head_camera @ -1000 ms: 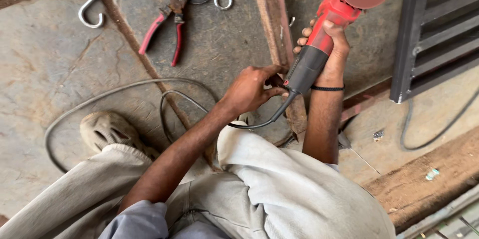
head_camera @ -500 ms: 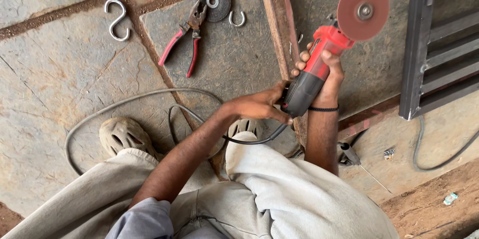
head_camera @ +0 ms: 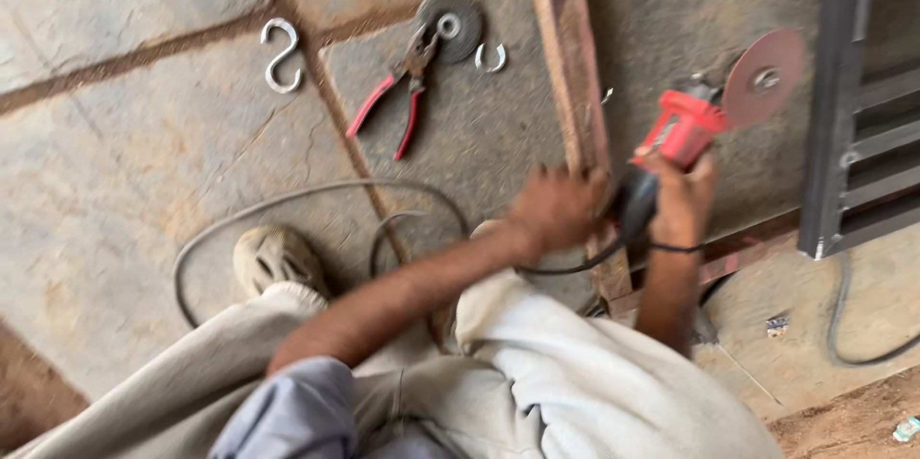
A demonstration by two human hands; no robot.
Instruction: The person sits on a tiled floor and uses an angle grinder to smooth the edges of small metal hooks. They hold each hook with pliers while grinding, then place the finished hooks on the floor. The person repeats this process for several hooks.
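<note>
Both hands on the red angle grinder (head_camera: 682, 138): right hand (head_camera: 682, 198) wrapped around its body just behind the red head, left hand (head_camera: 558, 210) closed at the dark rear end where the cable (head_camera: 287, 205) comes out; frame blurry, finger detail unclear. Grinder held above the stone floor (head_camera: 125, 162), disc (head_camera: 764, 76) tilted up toward the dark metal grille (head_camera: 848, 133) at right, not touching it. Rusty metal bar (head_camera: 570, 85) runs along the floor under the hands. Cable loops left across the slabs, passing a dusty shoe (head_camera: 273, 258). Further up the floor: red-handled pliers (head_camera: 393, 100), jaws lying over a grey spare disc (head_camera: 450, 23). S-shaped hook (head_camera: 281, 55) well left of the pliers, small hook (head_camera: 491, 58) just right of the disc.
</note>
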